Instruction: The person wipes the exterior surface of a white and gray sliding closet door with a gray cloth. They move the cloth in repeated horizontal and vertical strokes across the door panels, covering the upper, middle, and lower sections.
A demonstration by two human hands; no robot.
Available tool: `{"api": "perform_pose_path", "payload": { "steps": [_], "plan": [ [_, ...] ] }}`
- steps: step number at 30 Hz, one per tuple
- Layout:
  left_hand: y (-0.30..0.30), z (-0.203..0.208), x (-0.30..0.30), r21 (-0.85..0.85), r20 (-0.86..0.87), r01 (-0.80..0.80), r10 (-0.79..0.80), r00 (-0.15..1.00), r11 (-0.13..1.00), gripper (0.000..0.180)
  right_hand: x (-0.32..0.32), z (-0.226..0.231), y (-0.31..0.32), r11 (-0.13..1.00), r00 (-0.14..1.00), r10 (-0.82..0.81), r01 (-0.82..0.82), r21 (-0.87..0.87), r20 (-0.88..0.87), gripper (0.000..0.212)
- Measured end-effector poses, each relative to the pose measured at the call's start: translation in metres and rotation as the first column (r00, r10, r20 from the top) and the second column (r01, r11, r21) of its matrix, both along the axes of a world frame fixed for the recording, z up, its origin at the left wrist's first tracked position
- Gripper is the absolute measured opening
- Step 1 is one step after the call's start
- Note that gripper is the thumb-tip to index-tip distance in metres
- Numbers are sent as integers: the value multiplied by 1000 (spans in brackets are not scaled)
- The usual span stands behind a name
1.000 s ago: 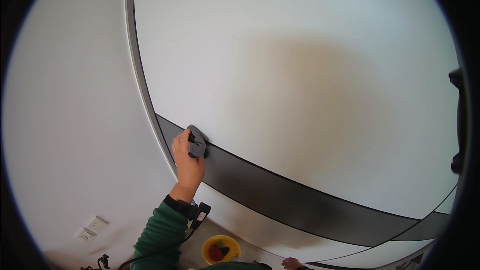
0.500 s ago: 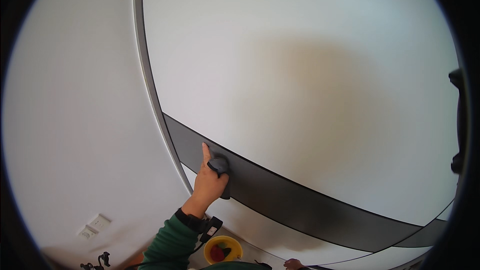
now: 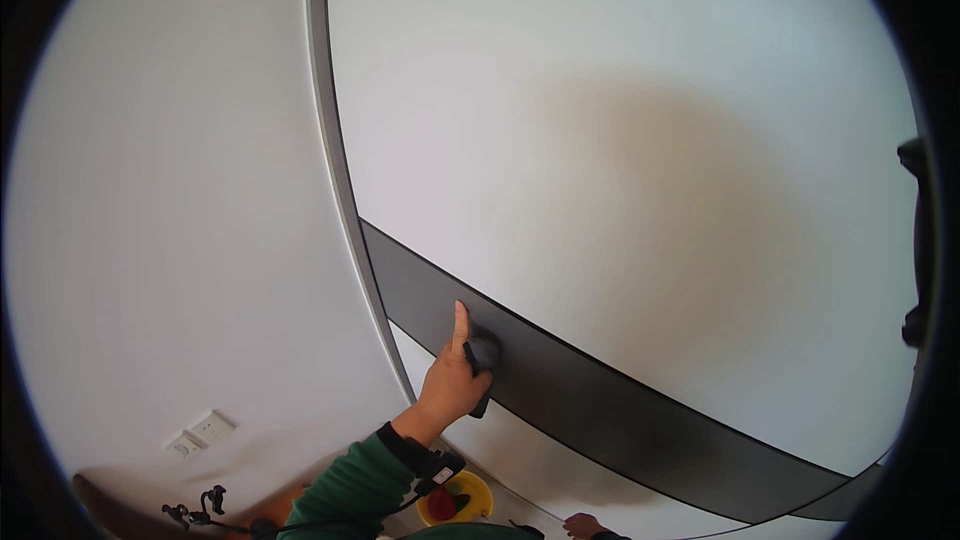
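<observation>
My left hand [image 3: 455,385] reaches up to the dark grey band [image 3: 620,410] across a large white panel [image 3: 480,200]. Its index finger is stretched out along the band. The other fingers are wrapped round a dark grey, rounded thing [image 3: 485,350], pressed to the band; its kind does not show clearly. A black strap with a small box-shaped device [image 3: 440,472] circles this wrist, below which is a green sleeve. Low at the bottom edge, my right hand [image 3: 582,526] is partly visible, fingers curled; what they hold, if anything, is hidden.
A yellow bucket [image 3: 484,492] holding red and dark green items stands below my left forearm. On the pale wall [image 3: 200,190] at left are two white sockets [image 3: 212,427]. A black clamp-like stand [image 3: 205,507] sits at bottom left. Grey trim [image 3: 345,170] edges the panel.
The view has shifted, so panel and wall sit further right. My left hand, with the dark grey thing, has slid slightly right and down along the band.
</observation>
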State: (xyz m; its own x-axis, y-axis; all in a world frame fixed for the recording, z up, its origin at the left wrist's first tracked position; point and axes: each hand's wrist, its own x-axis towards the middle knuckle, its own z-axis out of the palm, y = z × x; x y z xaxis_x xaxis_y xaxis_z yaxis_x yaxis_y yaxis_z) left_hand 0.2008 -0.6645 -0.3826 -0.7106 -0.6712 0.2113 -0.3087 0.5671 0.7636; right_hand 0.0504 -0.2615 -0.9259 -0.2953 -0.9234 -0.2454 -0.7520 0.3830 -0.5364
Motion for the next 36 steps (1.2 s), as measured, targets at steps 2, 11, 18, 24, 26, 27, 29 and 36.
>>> {"api": "perform_pose_path", "payload": {
  "steps": [2,11,18,24,26,27,29,36],
  "plan": [
    [0,-4,-2,-32,33,4,-3,999,999,105,-2,-6,-1,1000,999,27,-27,0,-34,14],
    [3,-14,-11,-85,90,23,-15,996,996,106,-17,19,11,976,972,218,-217,17,-88,18],
    [-16,-14,12,-91,124,200,-188,974,976,98,-20,18,20,998,997,57,-55,-42,59,30],
    [-109,26,18,-300,-507,-390,200,838,870,51,-21,-12,41,987,994,42,-25,-161,102,41],
    [-128,36,11,-269,-603,-442,208,770,856,42,-18,-19,47,977,991,-16,43,-208,133,44],
    [-145,43,3,-319,-652,-444,146,744,837,41,-17,-22,44,970,986,-68,100,-221,151,46],
    [-156,28,0,-376,-631,-441,123,766,815,40,-16,-23,59,978,985,-127,144,-152,118,48],
    [-124,-132,-15,-394,-460,-455,257,850,799,42,-4,-28,63,957,986,-147,163,-240,83,41]
  ]
}}
